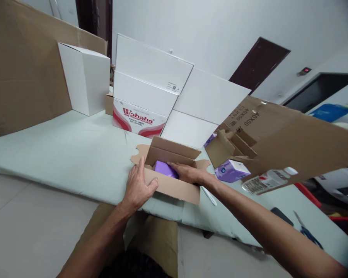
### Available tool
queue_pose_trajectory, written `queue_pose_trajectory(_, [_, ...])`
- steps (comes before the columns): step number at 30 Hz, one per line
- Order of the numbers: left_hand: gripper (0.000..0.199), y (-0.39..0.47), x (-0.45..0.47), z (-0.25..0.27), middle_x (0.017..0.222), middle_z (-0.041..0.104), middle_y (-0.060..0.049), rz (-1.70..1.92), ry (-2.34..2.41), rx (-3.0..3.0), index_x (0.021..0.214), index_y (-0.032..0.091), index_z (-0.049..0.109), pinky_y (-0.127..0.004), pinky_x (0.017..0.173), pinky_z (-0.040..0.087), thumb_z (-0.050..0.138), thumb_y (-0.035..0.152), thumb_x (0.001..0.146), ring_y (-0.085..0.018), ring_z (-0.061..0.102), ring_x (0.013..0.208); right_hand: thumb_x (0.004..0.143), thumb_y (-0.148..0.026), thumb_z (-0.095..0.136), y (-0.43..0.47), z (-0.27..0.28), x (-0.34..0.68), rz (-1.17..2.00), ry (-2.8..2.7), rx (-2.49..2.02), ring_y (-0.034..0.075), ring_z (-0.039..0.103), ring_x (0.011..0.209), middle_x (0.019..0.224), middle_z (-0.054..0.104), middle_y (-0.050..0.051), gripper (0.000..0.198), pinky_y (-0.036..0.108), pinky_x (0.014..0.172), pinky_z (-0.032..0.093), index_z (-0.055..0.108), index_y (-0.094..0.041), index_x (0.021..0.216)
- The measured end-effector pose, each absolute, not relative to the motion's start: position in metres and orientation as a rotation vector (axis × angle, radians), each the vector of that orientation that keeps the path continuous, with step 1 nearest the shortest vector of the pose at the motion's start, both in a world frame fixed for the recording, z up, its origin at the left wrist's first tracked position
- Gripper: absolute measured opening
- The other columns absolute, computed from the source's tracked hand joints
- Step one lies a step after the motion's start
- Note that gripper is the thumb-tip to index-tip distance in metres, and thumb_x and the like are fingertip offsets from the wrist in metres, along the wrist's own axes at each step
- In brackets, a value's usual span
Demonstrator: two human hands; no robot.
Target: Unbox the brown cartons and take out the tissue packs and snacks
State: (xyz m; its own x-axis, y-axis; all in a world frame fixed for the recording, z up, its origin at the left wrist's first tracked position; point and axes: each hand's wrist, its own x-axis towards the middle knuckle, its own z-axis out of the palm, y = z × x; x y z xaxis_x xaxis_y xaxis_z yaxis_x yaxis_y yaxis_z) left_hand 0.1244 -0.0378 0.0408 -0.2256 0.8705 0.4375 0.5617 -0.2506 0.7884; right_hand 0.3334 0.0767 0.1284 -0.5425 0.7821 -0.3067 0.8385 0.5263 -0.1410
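An open brown cardboard box (pixel 174 184) sits at the table's near edge with its flaps spread. Inside it lies a purple pack (pixel 163 168), partly hidden by the front flap and my hand. My right hand (pixel 184 172) reaches into the box, its fingers along the pack's far side and top; the thumb is hidden. At the box's left end is my left hand (pixel 139 184), fingers stretched out and thumb apart, touching the box near the front flap.
Behind stands an open white Wahaha carton (pixel 139 119), with a tall white box (pixel 88 79) to its left. On the right are a purple-and-white box (pixel 232 171), an open brown carton (pixel 223 148), a plastic bottle (pixel 268 180) and scissors (pixel 307 231).
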Motion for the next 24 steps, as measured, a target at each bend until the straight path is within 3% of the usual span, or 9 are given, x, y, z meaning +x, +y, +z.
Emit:
queue_pose_trajectory(4, [0.086, -0.039, 0.123, 0.041, 0.144, 0.06, -0.028, 1.459, 1.73, 1.727, 0.158, 0.004, 0.035, -0.064, 0.112, 0.045, 0.062, 0.034, 0.082, -0.043, 0.057, 0.133, 0.066, -0.028, 0.085, 0.072, 0.13, 0.329, -0.631, 2.506, 1.572, 0.034, 0.063, 0.13, 0.14, 0.069, 0.014, 0.072, 0.04, 0.109, 0.049, 0.068, -0.021, 0.136])
queue_pose_trajectory(7, [0.085, -0.039, 0.122, 0.04, 0.136, 0.063, -0.029, 1.45, 1.731, 1.736, 0.156, 0.0, 0.037, -0.064, 0.11, 0.046, 0.061, 0.035, 0.083, -0.044, 0.058, 0.131, 0.069, -0.032, 0.085, 0.069, 0.13, 0.328, -0.781, 2.448, 1.827, 0.032, 0.071, 0.104, 0.112, 0.079, 0.011, 0.041, 0.037, 0.09, 0.055, 0.076, -0.019, 0.107])
queue_pose_trajectory(10, [0.084, -0.038, 0.123, 0.039, 0.132, 0.065, -0.027, 1.454, 1.733, 1.746, 0.157, 0.001, 0.037, -0.064, 0.11, 0.046, 0.06, 0.034, 0.083, -0.043, 0.059, 0.13, 0.072, -0.036, 0.083, 0.063, 0.128, 0.328, -0.959, 2.406, 2.066, 0.026, 0.068, 0.083, 0.088, 0.076, 0.007, 0.024, 0.034, 0.072, 0.053, 0.07, -0.019, 0.082])
queue_pose_trajectory(16, [0.084, -0.036, 0.127, 0.038, 0.127, 0.067, -0.02, 1.479, 1.782, 1.729, 0.159, 0.01, 0.037, -0.06, 0.108, 0.049, 0.064, 0.034, 0.082, -0.041, 0.062, 0.125, 0.079, -0.042, 0.079, 0.05, 0.128, 0.326, -1.478, 2.263, 2.298, 0.015, 0.057, 0.062, 0.068, 0.06, 0.001, 0.035, 0.028, 0.058, 0.048, 0.052, -0.022, 0.071])
queue_pose_trajectory(20, [0.085, -0.036, 0.128, 0.038, 0.129, 0.067, -0.021, 1.492, 1.79, 1.738, 0.158, 0.01, 0.038, -0.059, 0.108, 0.049, 0.064, 0.033, 0.081, -0.04, 0.061, 0.125, 0.07, -0.047, 0.089, 0.05, 0.13, 0.323, -1.666, 2.125, 2.314, 0.009, 0.045, 0.052, 0.057, 0.051, -0.003, 0.047, 0.024, 0.049, 0.038, 0.05, -0.022, 0.067])
queue_pose_trajectory(24, [0.085, -0.035, 0.128, 0.039, 0.13, 0.067, -0.023, 1.458, 1.789, 1.753, 0.156, 0.005, 0.038, -0.06, 0.109, 0.048, 0.063, 0.033, 0.08, -0.041, 0.061, 0.126, 0.063, -0.05, 0.093, 0.053, 0.13, 0.32, -1.751, 2.03, 2.318, 0.01, 0.044, 0.052, 0.057, 0.053, -0.005, 0.048, 0.022, 0.045, 0.034, 0.056, -0.021, 0.074])
